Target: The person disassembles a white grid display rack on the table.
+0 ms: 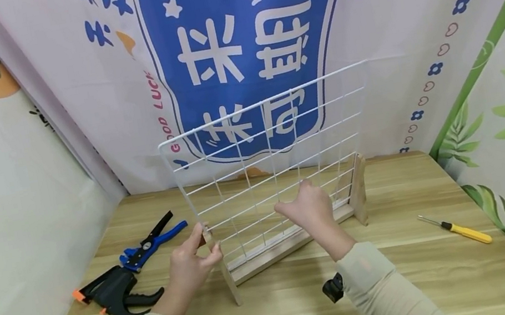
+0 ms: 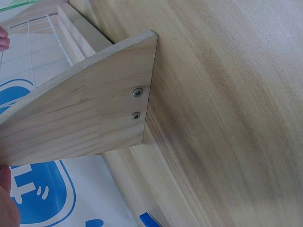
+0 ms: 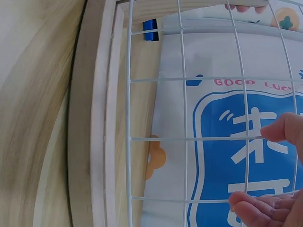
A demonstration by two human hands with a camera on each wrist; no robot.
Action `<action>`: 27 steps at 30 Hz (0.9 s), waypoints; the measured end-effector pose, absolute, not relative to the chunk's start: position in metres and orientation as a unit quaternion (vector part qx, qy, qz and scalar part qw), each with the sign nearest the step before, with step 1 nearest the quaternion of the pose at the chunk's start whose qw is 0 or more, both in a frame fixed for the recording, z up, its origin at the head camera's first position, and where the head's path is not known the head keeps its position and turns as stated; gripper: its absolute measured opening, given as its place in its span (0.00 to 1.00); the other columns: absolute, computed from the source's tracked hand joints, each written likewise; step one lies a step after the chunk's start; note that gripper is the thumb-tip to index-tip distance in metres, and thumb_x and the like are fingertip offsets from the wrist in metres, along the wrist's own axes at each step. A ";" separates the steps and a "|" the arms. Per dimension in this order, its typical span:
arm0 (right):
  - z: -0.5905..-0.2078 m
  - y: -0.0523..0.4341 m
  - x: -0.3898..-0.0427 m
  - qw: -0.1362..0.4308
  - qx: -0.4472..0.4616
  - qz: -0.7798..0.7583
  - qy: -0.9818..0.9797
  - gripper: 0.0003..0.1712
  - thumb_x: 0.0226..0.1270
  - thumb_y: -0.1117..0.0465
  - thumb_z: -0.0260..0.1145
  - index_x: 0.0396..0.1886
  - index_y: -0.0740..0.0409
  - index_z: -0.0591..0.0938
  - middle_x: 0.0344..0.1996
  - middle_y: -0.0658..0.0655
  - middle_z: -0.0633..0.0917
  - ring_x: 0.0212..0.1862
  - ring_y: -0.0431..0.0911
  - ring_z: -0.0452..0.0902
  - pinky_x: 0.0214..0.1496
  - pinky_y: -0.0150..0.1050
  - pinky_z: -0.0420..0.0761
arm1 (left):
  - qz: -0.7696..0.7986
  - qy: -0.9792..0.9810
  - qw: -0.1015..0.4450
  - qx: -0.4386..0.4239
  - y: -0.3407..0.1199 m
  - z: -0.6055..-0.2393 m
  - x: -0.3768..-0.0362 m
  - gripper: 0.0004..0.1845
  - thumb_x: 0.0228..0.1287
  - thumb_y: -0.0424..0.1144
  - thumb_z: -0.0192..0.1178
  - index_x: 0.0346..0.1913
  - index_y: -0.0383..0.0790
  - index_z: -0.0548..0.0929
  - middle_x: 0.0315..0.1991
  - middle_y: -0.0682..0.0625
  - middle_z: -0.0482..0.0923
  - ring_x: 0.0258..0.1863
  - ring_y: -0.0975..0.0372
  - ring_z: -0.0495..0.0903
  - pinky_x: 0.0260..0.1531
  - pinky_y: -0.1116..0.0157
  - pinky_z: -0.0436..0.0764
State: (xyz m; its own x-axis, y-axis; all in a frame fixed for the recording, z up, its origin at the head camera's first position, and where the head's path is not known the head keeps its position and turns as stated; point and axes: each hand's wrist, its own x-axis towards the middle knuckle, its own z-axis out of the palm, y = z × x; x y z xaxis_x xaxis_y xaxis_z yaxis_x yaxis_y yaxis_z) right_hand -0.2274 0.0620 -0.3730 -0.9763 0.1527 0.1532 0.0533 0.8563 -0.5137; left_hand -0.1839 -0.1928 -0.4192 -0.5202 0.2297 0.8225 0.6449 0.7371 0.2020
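A white wire grid (image 1: 270, 143) stands upright in a light wooden base (image 1: 274, 249) with a foot at each end. My left hand (image 1: 206, 241) pinches the top of the left foot (image 1: 231, 285), beside the grid's left edge. The left wrist view shows this foot (image 2: 94, 109) close up, with two screws (image 2: 137, 92) in it. My right hand (image 1: 306, 201) grips the grid's lower wires near the middle. In the right wrist view its fingertips (image 3: 258, 210) lie against the grid (image 3: 184, 79), next to the base rail (image 3: 97, 118).
On the wooden table (image 1: 405, 277), a blue-and-black wire stripper (image 1: 152, 240) and a black clamp with orange tips (image 1: 114, 294) lie to the left. A yellow-handled screwdriver (image 1: 458, 228) lies to the right. Printed cloth walls close off three sides.
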 end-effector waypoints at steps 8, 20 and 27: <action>-0.370 0.062 -0.227 0.087 -0.057 0.263 -0.959 0.39 0.36 0.38 0.63 0.38 0.68 0.74 0.15 0.57 0.74 0.18 0.49 0.70 0.12 0.36 0.66 | -0.258 -0.834 0.410 -0.263 -0.193 -0.420 -0.185 0.17 0.34 0.30 0.62 0.35 0.34 0.76 0.29 0.45 0.83 0.22 0.58 0.83 0.17 0.68 0.79; -0.366 0.064 -0.228 0.087 -0.056 0.261 -0.960 0.38 0.37 0.37 0.65 0.36 0.67 0.76 0.17 0.57 0.75 0.18 0.48 0.70 0.13 0.36 0.66 | -0.250 -0.832 0.415 -0.271 -0.192 -0.419 -0.185 0.20 0.34 0.28 0.63 0.39 0.33 0.77 0.27 0.44 0.83 0.23 0.58 0.84 0.18 0.68 0.80; -0.362 0.064 -0.227 0.085 -0.062 0.282 -0.954 0.33 0.36 0.37 0.64 0.29 0.62 0.74 0.17 0.57 0.74 0.19 0.49 0.70 0.13 0.36 0.66 | -0.255 -0.837 0.405 -0.266 -0.192 -0.419 -0.183 0.20 0.35 0.30 0.61 0.39 0.35 0.76 0.27 0.46 0.83 0.23 0.58 0.83 0.18 0.68 0.80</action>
State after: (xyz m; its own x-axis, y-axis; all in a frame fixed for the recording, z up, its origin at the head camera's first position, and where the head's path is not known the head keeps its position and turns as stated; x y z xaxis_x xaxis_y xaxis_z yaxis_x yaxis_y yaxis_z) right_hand -0.2273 0.0640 -0.3622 -0.9781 0.1655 0.1264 0.0703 0.8337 -0.5477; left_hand -0.1832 -0.1924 -0.4187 -0.5300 0.2384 0.8138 0.6522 0.7279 0.2115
